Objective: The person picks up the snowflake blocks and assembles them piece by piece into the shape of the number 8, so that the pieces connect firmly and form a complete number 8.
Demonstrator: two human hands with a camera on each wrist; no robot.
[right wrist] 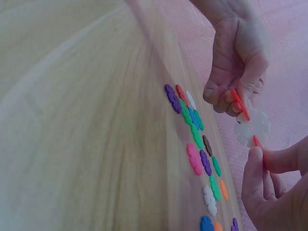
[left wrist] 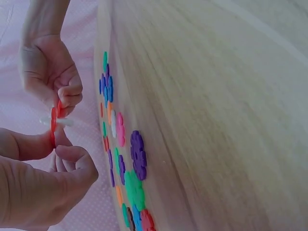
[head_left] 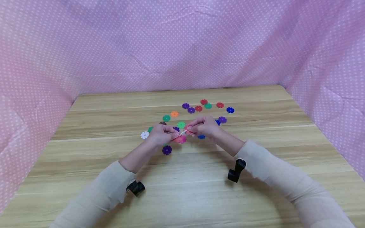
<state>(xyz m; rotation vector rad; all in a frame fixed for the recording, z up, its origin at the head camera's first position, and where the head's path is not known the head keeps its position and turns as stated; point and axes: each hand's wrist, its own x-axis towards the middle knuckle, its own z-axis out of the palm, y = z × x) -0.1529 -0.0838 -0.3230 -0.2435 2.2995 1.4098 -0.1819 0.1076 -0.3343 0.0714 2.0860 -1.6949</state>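
Above the table my left hand (head_left: 160,135) and right hand (head_left: 206,126) meet at a small joined set of notched plastic snowflake discs. A white disc (right wrist: 252,127) sits between two red discs, edge-slotted into them. Thumb and fingers of the left hand pinch one red disc (right wrist: 240,104). The other red disc (right wrist: 257,141) is pinched in the right hand's fingertips, on the opposite side of the white one. In the head view the held pieces overlap a pink disc (head_left: 182,139) on the table.
Loose discs in many colours lie flat about and beyond the hands, among them a purple disc (head_left: 167,150), a white one (head_left: 144,135), an orange one (head_left: 174,113) and a blue one (head_left: 230,110). A pink dotted cloth (head_left: 182,47) surrounds the wooden table (head_left: 188,190).
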